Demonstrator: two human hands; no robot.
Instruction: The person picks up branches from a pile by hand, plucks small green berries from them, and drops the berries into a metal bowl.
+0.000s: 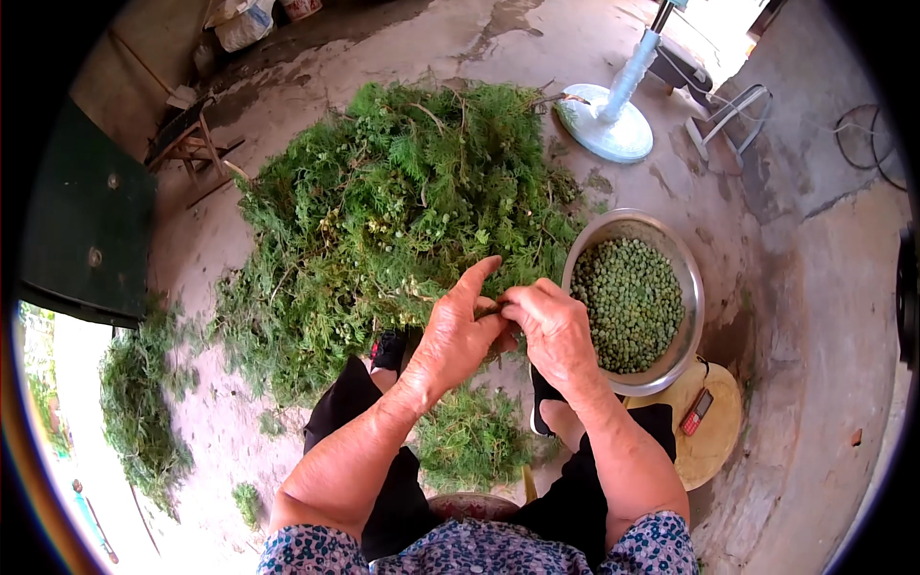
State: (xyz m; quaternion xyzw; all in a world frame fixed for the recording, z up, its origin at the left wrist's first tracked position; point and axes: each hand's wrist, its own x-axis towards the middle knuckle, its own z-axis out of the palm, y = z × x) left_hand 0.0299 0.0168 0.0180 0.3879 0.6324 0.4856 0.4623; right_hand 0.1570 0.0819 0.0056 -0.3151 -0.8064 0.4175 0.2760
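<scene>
My left hand [458, 328] and my right hand [551, 331] meet in front of me, over the near edge of a big heap of green evergreen branches [402, 192]. Between their fingertips is a thin dark twig [492, 310], mostly hidden by the fingers. The left index finger points up and away, while the other left fingers close on the twig. Thumb and fingers of the right hand pinch its other end. Just right of that hand stands a metal basin [695, 316] holding many small green cones [628, 307].
Stripped green sprigs [470, 436] lie between my feet, and another pile [139, 412] lies far left. A round yellowish stool [714, 431] under the basin's near side bears a red phone [697, 412]. A white round stand base [609, 125] stands beyond; a wall [824, 287] runs along the right.
</scene>
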